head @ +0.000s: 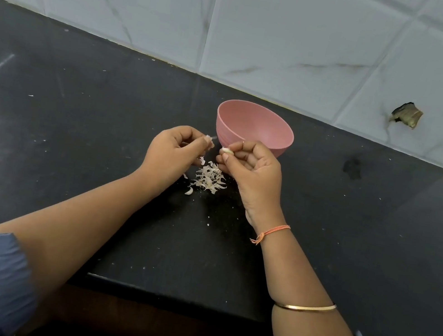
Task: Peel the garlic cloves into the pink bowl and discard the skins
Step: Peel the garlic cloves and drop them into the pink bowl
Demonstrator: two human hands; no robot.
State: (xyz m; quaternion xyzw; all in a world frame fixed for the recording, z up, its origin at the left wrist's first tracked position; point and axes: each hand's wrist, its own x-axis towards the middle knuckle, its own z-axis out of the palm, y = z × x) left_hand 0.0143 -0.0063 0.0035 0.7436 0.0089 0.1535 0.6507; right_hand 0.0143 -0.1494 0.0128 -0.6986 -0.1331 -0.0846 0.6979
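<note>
Pale garlic clove [226,151] in right hand [252,170] — skin flake [208,137] in left hand [172,149].

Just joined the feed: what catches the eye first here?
The pink bowl stands out on the dark counter. Just in front of it, the right hand holds a garlic clove while the left hand pinches a skin scrap, above a pale pile of skins.

Pink bowl [254,128] just beyond hands [213,156].
</note>
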